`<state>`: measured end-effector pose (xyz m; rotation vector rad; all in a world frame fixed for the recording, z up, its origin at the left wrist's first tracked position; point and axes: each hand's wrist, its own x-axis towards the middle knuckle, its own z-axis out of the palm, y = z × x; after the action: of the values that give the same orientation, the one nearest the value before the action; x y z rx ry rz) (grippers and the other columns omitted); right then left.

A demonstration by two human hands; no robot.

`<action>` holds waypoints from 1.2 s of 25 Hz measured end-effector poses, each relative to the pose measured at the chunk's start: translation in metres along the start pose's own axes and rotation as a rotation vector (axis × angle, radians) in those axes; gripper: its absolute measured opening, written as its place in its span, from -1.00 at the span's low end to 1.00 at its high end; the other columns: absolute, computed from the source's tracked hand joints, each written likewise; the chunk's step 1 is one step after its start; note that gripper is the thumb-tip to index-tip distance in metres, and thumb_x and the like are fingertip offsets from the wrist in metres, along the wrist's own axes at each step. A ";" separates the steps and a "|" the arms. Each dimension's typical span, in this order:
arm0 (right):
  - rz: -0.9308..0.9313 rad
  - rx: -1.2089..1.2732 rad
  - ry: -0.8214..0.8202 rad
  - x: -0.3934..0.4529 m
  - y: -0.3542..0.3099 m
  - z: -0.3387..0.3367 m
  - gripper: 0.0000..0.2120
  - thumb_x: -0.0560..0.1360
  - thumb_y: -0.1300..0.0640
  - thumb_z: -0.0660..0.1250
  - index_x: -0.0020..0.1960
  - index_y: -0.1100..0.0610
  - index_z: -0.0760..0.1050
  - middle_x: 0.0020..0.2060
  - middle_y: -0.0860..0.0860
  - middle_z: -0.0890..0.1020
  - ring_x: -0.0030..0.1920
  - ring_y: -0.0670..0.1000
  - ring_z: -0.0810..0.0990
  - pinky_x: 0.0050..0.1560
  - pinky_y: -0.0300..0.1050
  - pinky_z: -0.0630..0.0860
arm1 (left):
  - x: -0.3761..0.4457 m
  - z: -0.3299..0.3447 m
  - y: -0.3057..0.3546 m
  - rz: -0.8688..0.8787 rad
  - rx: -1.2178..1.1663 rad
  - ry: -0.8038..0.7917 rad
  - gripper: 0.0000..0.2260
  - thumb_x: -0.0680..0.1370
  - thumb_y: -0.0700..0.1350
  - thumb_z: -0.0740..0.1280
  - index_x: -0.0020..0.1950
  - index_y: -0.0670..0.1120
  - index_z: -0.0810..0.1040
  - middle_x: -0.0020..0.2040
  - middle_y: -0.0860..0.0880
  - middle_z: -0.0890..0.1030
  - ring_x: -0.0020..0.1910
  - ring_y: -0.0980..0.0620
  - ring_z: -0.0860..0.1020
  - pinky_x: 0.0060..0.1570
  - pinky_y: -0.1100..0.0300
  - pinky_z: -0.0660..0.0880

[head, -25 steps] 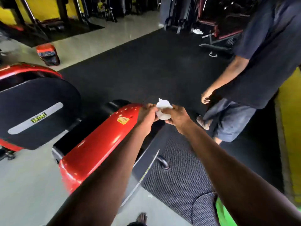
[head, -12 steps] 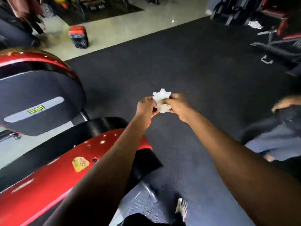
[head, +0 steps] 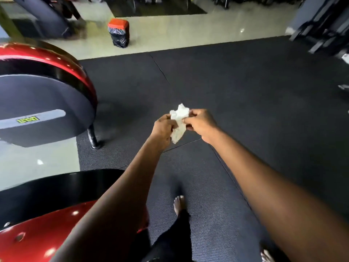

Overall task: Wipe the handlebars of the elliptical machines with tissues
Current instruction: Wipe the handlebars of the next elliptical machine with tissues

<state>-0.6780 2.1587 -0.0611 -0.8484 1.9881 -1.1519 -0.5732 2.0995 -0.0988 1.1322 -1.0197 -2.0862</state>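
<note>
A crumpled white tissue (head: 178,121) is held out in front of me over the black rubber floor. My left hand (head: 164,129) pinches its left side and my right hand (head: 201,122) pinches its right side. Two red and black elliptical machines stand at my left: one housing (head: 43,99) with a grey round cover, and a nearer red shell (head: 37,235) at the bottom left. No handlebar is in view.
A small bin (head: 118,33) with an orange lid and a black liner stands on the pale tiled floor at the back. Dark gym equipment (head: 321,25) fills the top right. My bare foot (head: 179,205) is on the black mat (head: 245,101).
The view has swung left and away from the other person, who is gone from sight. The near red machine has slid lower left. Both hands still hold the tissue, now pulled longer.
</note>
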 end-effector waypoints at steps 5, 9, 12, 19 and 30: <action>-0.085 -0.121 -0.109 0.170 -0.052 0.031 -0.87 0.32 0.25 0.46 -0.28 0.04 0.59 -0.26 -0.04 0.67 -0.21 0.01 0.65 -0.21 -0.09 0.57 | 0.113 -0.009 0.081 0.056 0.021 0.022 -0.89 0.56 -0.28 0.28 0.08 -0.19 0.52 -0.23 -0.06 0.61 -0.41 0.13 0.61 -0.44 0.33 0.48; -0.079 0.065 -0.296 0.254 -0.121 0.122 -0.88 0.46 0.31 0.39 -0.03 0.17 0.62 -0.26 0.02 0.63 -0.32 -0.07 0.57 -0.32 -0.23 0.54 | 0.166 -0.090 0.168 0.158 0.007 0.253 -0.80 0.46 -0.40 0.30 0.03 -0.20 0.56 -0.16 -0.18 0.60 -0.24 -0.09 0.54 -0.24 0.17 0.47; -0.064 0.108 -0.641 0.295 -0.169 0.215 -0.92 0.48 0.28 0.40 -0.07 0.13 0.59 -0.29 0.02 0.63 -0.39 -0.11 0.57 -0.31 -0.22 0.56 | 0.190 -0.174 0.217 0.295 -0.060 0.528 -0.84 0.42 -0.37 0.38 -0.11 -0.13 0.60 -0.15 -0.18 0.63 -0.18 -0.11 0.57 -0.09 0.03 0.52; -0.250 0.077 -1.137 0.347 -0.285 0.454 -0.77 0.47 0.38 0.33 -0.15 0.05 0.59 -0.31 0.00 0.64 -0.33 -0.04 0.60 -0.27 -0.18 0.54 | 0.208 -0.348 0.312 0.427 -0.273 0.880 -0.84 0.50 -0.37 0.28 -0.06 -0.12 0.50 -0.13 -0.12 0.59 -0.27 0.02 0.62 -0.31 0.22 0.58; -0.518 0.014 -1.555 0.190 -0.420 0.799 -0.78 0.48 0.39 0.21 -0.14 0.22 0.61 -0.30 0.04 0.63 -0.35 -0.16 0.59 -0.27 -0.27 0.50 | 0.066 -0.656 0.393 0.719 -0.607 1.365 -0.79 0.54 -0.39 0.16 -0.05 -0.12 0.49 -0.19 -0.10 0.57 -0.27 -0.01 0.55 -0.33 0.21 0.46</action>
<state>-0.0563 1.4778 -0.0310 -1.5914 0.4703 -0.3597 0.0027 1.5959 -0.0390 1.2109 -0.0313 -0.6123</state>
